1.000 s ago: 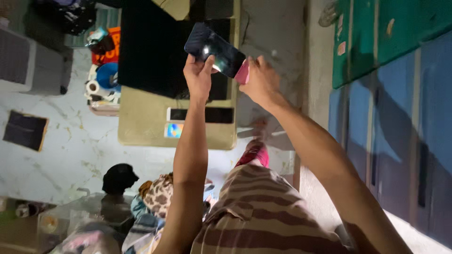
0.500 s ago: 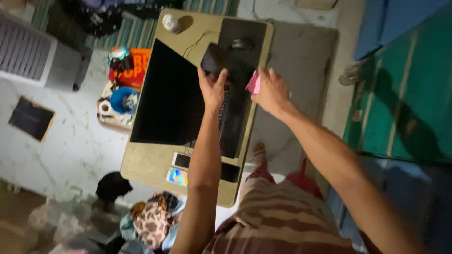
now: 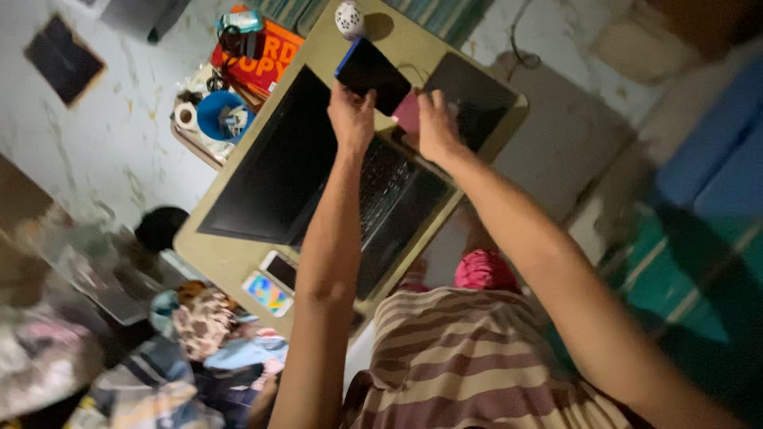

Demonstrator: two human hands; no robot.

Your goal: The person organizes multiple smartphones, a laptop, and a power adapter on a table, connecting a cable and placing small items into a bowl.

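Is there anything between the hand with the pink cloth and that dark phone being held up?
Nothing visible. The left hand grips the dark rectangular phone, and the right hand presses the small pink cloth right against the phone's lower edge, above the open black laptop.

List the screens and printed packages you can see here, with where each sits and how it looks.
Dark phone: held up in the left hand, screen black.
Laptop: open on the tan table, screen dark.
Two phones: table's near edge, one lit in colours.
Orange package: beside the table, white print.
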